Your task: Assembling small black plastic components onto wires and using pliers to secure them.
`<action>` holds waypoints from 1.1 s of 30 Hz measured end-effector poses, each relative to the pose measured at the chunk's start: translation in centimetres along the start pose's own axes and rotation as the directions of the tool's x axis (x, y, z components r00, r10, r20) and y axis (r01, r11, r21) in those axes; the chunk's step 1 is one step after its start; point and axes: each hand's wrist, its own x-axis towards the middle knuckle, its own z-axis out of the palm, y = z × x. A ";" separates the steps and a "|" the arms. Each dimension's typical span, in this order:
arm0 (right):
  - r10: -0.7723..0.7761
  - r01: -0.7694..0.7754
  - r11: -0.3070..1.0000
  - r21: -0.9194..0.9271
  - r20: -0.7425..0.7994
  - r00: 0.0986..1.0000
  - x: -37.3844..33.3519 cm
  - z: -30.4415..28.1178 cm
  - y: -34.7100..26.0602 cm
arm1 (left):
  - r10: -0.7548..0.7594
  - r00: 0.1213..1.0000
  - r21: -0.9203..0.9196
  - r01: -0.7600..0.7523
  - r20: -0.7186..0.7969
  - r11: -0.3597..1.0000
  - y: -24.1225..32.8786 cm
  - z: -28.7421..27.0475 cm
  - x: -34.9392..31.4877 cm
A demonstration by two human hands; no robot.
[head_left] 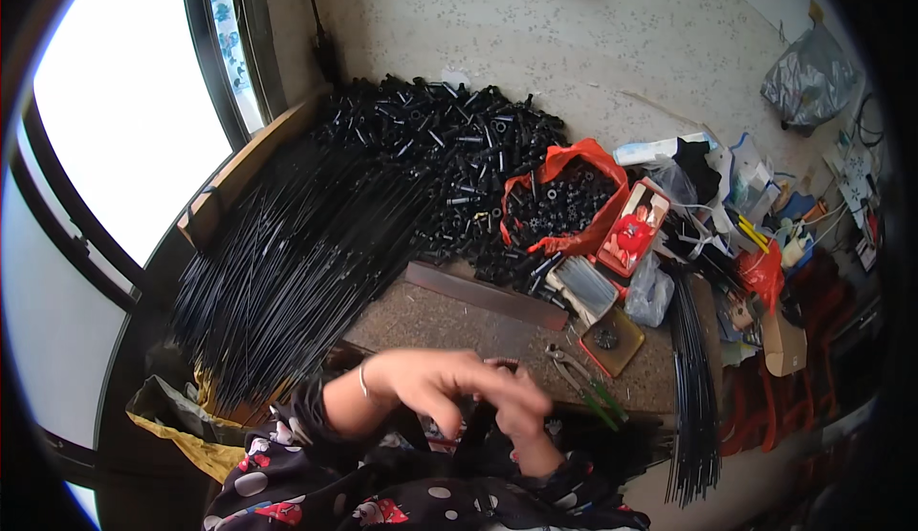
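My left hand [435, 383] reaches across in front of my body near the table edge. Its fingers are stretched out to the right and its thumb hangs apart, with nothing seen in its grasp. Behind and below it is my right hand [521, 421], partly covered by the left. The right fingers look curled by a small dark thing [503, 364], too hidden to name. Pliers with green handles [591, 392] lie to the right of both hands. Beyond the hands, a long dark brown strip [488, 297] rests on the speckled tabletop [449, 323].
Long thin black rods [287, 263] spread at left; another bundle [693, 388] overhangs the right edge. Black tubular parts [449, 139] are heaped by the wall. A red bag [612, 163] holds small black parts. Nearby are a red box [636, 230], clear container [585, 287] and shallow tray [626, 340].
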 end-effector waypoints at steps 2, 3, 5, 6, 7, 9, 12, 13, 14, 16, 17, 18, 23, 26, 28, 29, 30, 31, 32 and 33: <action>0.011 -0.015 0.994 0.112 0.038 0.999 0.4 -1.8 2.7 | 0.056 0.979 0.229 -0.010 -0.194 0.973 -1.9 -5.7 0.5; 0.026 -0.018 0.991 0.134 -0.058 0.998 0.2 -1.3 2.4 | -0.030 0.899 0.281 0.168 -0.438 0.945 -3.7 -9.2 0.9; 0.065 -0.043 0.987 0.154 -0.143 0.988 0.1 -0.1 1.9 | -0.087 0.543 0.293 0.574 -0.836 0.765 -6.6 -15.9 1.1; 0.078 -0.054 0.988 0.144 -0.167 0.983 0.3 -0.2 1.9 | -0.031 0.426 0.346 0.774 -0.904 0.531 -7.4 -18.4 2.2; 0.057 -0.031 0.989 0.147 -0.176 0.983 0.4 -0.2 1.8 | 0.128 0.431 0.447 0.825 -0.893 0.345 -9.3 -21.4 2.5; 0.143 -0.098 0.972 0.211 -0.207 0.968 0.7 -1.1 1.7 | 0.323 0.561 0.602 0.798 -0.762 0.034 -11.8 -25.8 3.7; 0.069 -0.041 0.990 0.136 -0.211 0.975 0.6 -3.2 2.9 | -0.047 0.561 0.561 0.815 -0.827 -0.143 -11.4 -26.1 8.6; 0.076 -0.056 0.988 0.142 -0.141 0.987 0.9 -2.5 3.6 | -0.045 0.507 0.503 0.833 -0.861 -0.230 -12.4 -29.8 5.4; 0.074 -0.059 0.989 0.136 -0.107 0.991 1.2 -2.4 3.8 | -0.144 0.399 0.408 0.912 -0.906 -0.045 -10.8 -29.3 5.4; 0.124 -0.110 0.974 0.199 -0.059 0.990 1.6 -1.5 4.2 | 0.042 0.701 0.690 0.710 -0.712 -0.143 -14.1 -36.2 -1.5; -0.020 0.027 0.995 0.099 -0.065 0.998 1.9 -1.9 4.9 | 0.018 0.782 0.735 0.593 -0.623 -0.329 -13.2 -33.8 0.6; 0.011 0.000 0.989 0.148 -0.075 0.997 1.8 -1.9 4.2 | 0.129 0.782 0.736 0.619 -0.610 -0.275 -14.2 -35.4 -0.6; 0.091 -0.063 0.982 0.177 -0.158 0.983 0.7 -1.6 2.8 | 0.310 0.503 0.582 0.770 -0.806 0.263 -10.8 -29.3 0.8; 0.099 -0.069 0.987 0.145 -0.215 0.972 -0.5 -0.1 -0.1 | 0.302 0.515 0.579 0.795 -0.802 0.180 -8.6 -25.3 0.9; 0.098 -0.066 0.986 0.152 -0.212 0.972 -1.3 -0.2 -0.4 | 0.138 0.494 0.512 0.808 -0.859 0.293 -5.0 -19.5 2.6; 0.063 -0.045 0.994 0.098 -0.194 0.979 -1.7 0.4 -0.3 | 0.206 0.555 0.592 0.749 -0.806 0.299 -5.2 -20.5 0.6; 0.055 -0.040 0.996 0.081 -0.184 0.981 -2.0 0.1 0.7 | 0.107 0.553 0.557 0.774 -0.826 0.300 -4.9 -20.4 0.2; 0.040 -0.028 0.997 0.069 -0.167 0.985 -1.8 -0.2 1.9 | 0.142 0.566 0.581 0.760 -0.812 0.290 -4.6 -19.7 -0.8; 0.047 -0.038 0.998 0.047 -0.196 0.980 -1.7 0.0 2.2 | 0.114 0.550 0.557 0.777 -0.828 0.293 -4.7 -19.7 -2.3; 0.036 -0.025 0.998 0.060 -0.188 0.982 -1.8 0.2 2.5 | 0.112 0.561 0.571 0.792 -0.820 0.216 -5.1 -20.0 -4.0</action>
